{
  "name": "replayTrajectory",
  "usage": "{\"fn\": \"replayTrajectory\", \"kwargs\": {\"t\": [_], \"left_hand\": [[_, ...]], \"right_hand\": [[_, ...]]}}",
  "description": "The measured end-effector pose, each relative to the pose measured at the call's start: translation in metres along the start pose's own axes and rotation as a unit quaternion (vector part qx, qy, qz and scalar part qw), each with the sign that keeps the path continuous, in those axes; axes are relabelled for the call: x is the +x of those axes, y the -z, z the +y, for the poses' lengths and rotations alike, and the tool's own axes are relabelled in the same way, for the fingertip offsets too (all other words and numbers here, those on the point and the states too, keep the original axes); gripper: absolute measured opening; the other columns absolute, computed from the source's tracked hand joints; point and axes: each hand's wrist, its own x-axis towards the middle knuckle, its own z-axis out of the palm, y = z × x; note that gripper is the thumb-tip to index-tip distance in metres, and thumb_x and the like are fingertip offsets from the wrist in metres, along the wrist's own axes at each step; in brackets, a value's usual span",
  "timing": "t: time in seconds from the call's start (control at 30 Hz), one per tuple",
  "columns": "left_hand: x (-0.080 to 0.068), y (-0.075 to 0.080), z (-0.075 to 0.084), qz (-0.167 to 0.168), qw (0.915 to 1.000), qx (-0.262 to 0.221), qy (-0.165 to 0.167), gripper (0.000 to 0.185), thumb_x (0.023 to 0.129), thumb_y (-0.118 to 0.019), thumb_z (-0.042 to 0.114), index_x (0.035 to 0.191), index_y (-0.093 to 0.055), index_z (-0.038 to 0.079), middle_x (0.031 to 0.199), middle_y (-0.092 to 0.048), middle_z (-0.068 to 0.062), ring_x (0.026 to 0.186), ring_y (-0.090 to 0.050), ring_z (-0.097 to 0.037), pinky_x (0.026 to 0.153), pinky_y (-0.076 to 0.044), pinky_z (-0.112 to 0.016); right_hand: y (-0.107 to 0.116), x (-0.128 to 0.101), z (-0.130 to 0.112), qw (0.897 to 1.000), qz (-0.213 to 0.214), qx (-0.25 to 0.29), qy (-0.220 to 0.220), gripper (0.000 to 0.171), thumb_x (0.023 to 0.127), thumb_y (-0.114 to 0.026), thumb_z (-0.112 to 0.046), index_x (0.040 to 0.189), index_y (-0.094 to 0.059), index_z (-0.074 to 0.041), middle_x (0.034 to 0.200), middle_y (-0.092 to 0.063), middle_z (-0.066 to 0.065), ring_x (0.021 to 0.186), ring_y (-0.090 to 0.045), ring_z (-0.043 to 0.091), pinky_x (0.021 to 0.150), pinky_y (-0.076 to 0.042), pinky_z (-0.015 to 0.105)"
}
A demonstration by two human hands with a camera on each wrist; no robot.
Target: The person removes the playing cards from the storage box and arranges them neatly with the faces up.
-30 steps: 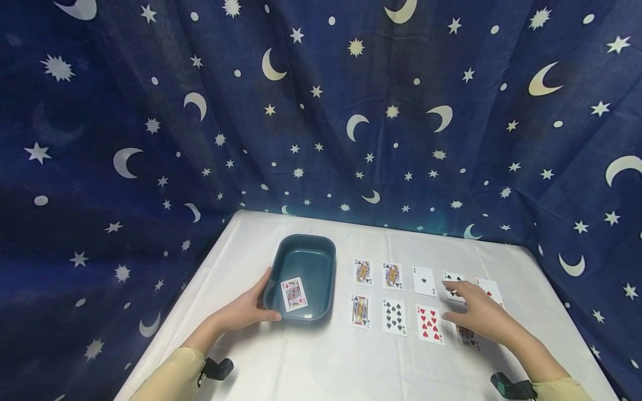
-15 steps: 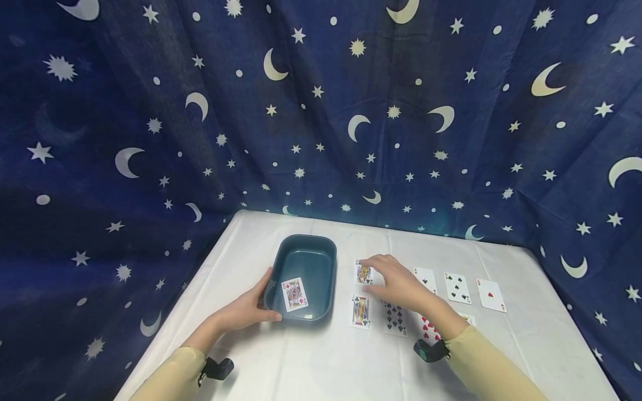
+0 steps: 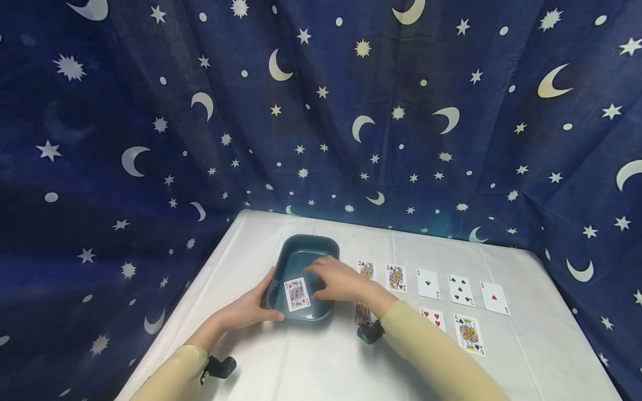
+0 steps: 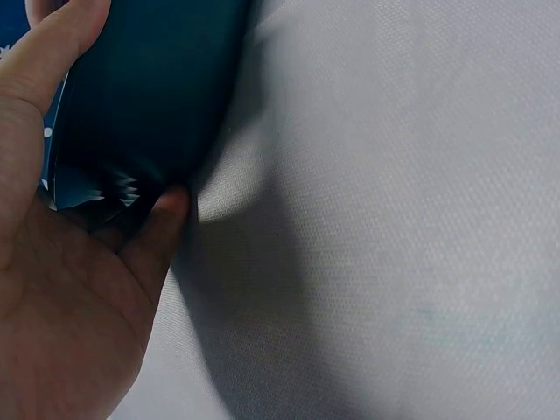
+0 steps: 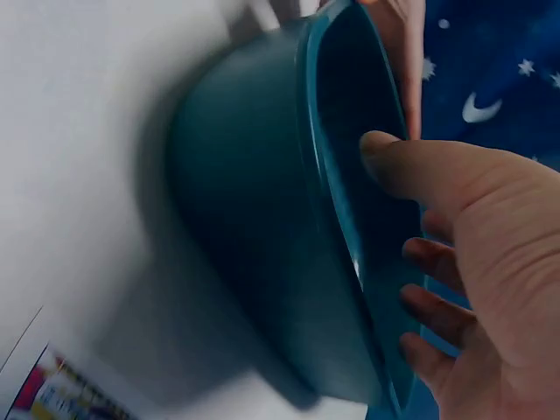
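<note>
The left hand grips the near left corner of the teal tub, thumb up along the wall. Just beyond that grip, a face card lies inside the tub. The right hand hovers above it, fingers relaxed, holding nothing visible. Right of the tub, cards lie in rows on the white table.

teal tub, face-up card inside

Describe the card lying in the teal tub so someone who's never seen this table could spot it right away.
On the white table, find the teal tub at the left end of the card rows, gripped by the left hand. The face card lies face up on its floor, beside the right hand. It is the only card inside the tub; every other card lies on the cloth.
</note>
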Motion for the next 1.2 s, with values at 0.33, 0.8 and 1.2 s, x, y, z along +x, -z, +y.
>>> {"fn": "replayTrajectory", "kwargs": {"t": [0.33,0.8,1.2], "left_hand": [[0.0,0.0,0.002,-0.001,0.9999,0.007,0.009,0.123,0.084,-0.086,0.038,0.166,0.005,0.017,0.171,0.001,-0.011,0.155,-0.008,-0.033,0.122,-0.023,-0.051],[0.002,0.001,0.001,-0.003,0.9999,0.005,0.01,0.125,0.083,-0.086,0.038,0.166,0.005,0.017,0.172,0.001,-0.009,0.156,-0.008,-0.032,0.122,-0.022,-0.051],[-0.001,0.0,0.002,-0.001,0.9999,-0.01,0.004,0.123,0.083,-0.087,0.034,0.166,0.002,0.018,0.172,-0.001,-0.009,0.155,-0.01,-0.032,0.122,-0.025,-0.05]], "right_hand": [[-0.02,0.027,-0.013,0.995,-0.074,-0.066,-0.005,0.068,0.08,-0.086,-0.035,0.141,-0.063,-0.019,0.141,-0.058,-0.002,0.128,-0.051,0.019,0.113,-0.042,0.039],[-0.03,0.039,-0.007,0.993,-0.086,-0.073,-0.032,0.08,0.071,-0.092,-0.037,0.143,-0.061,-0.022,0.142,-0.055,-0.001,0.129,-0.049,0.019,0.113,-0.042,0.042],[-0.03,0.042,-0.009,0.992,-0.089,-0.074,-0.047,0.081,0.069,-0.093,-0.04,0.141,-0.062,-0.022,0.136,-0.055,-0.003,0.121,-0.049,0.016,0.109,-0.045,0.04]]}}
